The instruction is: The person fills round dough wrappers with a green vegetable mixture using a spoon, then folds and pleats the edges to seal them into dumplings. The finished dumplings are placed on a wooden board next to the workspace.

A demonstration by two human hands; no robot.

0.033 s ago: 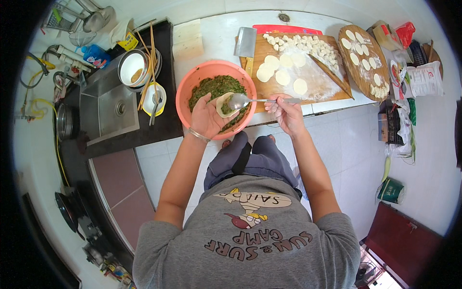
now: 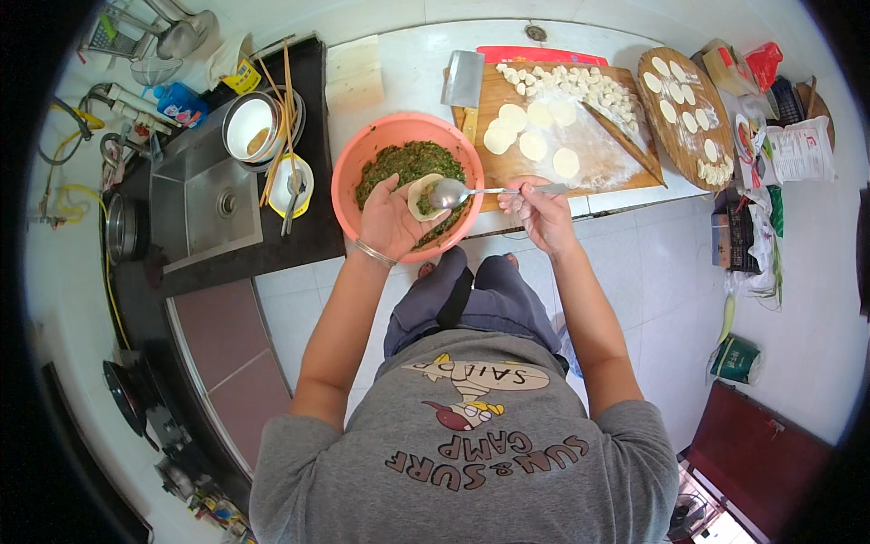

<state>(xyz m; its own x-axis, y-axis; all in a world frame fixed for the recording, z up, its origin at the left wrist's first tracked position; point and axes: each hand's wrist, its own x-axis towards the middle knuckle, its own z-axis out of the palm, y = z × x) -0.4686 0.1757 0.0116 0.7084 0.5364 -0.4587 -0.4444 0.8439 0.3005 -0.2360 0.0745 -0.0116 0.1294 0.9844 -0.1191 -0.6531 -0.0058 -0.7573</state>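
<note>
Over the pink basin [image 2: 342, 181] of chopped green filling [image 2: 403, 161], my left hand [image 2: 388, 225] cradles a round dumpling wrapper [image 2: 413, 200] with some green filling on it. A metal spoon [image 2: 449, 194] has its bowl against the filling in that wrapper. Its handle runs to my right hand [image 2: 544, 218], whose fingers are closed round it near the end. Right of the basin, several flat wrappers [image 2: 532, 145] lie on a floured wooden board [image 2: 589, 168]. Small dough pieces [image 2: 580, 86] are heaped along the board's far side.
A cleaver [image 2: 464, 80] and a rolling pin [image 2: 625, 145] rest on the board. An oval board [image 2: 666, 136] at the right bears more wrappers. Left of the basin are stacked bowls [image 2: 249, 127], chopsticks [image 2: 288, 100], a yellow-rimmed container [image 2: 302, 189] and a steel sink [image 2: 195, 231].
</note>
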